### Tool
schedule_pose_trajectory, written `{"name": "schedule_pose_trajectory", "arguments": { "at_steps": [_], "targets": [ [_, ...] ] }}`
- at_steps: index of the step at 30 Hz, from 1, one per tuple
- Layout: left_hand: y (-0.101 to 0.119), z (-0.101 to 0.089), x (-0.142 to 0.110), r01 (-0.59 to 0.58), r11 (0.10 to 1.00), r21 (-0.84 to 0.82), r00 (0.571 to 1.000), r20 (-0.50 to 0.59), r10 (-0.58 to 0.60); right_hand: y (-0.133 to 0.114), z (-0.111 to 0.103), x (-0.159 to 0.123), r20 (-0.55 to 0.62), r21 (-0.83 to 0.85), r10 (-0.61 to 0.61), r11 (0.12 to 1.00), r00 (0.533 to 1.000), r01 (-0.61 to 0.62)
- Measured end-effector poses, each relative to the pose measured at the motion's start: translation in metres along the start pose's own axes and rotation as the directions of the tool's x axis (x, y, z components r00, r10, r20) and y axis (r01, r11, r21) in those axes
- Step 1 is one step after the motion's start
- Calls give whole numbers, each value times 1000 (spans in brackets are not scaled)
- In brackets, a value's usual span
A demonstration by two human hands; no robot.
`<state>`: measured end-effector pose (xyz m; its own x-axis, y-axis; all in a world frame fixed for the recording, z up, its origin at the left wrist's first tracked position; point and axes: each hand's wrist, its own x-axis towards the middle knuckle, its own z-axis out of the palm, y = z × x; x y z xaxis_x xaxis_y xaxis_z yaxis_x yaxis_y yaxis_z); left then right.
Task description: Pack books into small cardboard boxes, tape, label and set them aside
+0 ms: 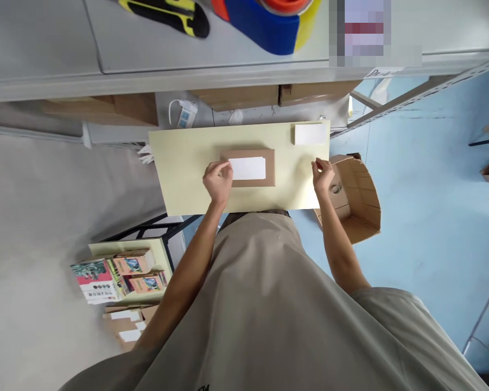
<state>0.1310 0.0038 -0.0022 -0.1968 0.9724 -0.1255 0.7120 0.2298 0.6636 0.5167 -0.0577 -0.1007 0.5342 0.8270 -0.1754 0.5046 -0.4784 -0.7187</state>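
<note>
A flat brown cardboard box (271, 168) lies on a pale yellow board (183, 174) in front of me. On top of the box is a white paper label (248, 169). My left hand (218, 183) is closed in a pinch, its fingertips at the label's upper left corner. Over the board's right end, my right hand (323, 176) is also pinched, apart from the box. Whatever its fingertips may hold is too small to make out. Beyond that hand, a small stack of white labels (310, 134) lies near the board's far right corner.
An open cardboard carton (364, 201) with a tape roll (335, 188) stands right of the board. Above are a grey shelf (146, 54), a box cutter (166, 13) and a blue tape dispenser (264, 27). Books (134, 266) sit on a lower left shelf.
</note>
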Motion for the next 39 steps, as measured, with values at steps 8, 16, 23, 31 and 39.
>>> {"name": "schedule_pose_trajectory", "arguments": {
  "at_steps": [8, 16, 23, 31, 39],
  "targets": [
    [108, 124, -3, -277, 950, -141, 801, 513, 310, 16, 11, 93, -159, 62, 100, 994, 982, -91],
    [115, 245, 43, -2, 999, 46, 839, 544, -24, 13, 19, 105, -96, 86, 228, 972, 969, -220],
    [101, 261, 54, -33, 997, -69, 872, 486, 63, 7, 19, 99, -65, 131, 255, 961, 965, -245],
    [126, 249, 44, 17, 999, -40, 931, 365, -1, 10, 30, 97, -127, 55, 173, 984, 977, -167],
    [165, 238, 28, -58, 973, -225, 927, 350, 136, -19, 19, 98, 1, 159, -25, 987, 1000, 25]
  ]
}}
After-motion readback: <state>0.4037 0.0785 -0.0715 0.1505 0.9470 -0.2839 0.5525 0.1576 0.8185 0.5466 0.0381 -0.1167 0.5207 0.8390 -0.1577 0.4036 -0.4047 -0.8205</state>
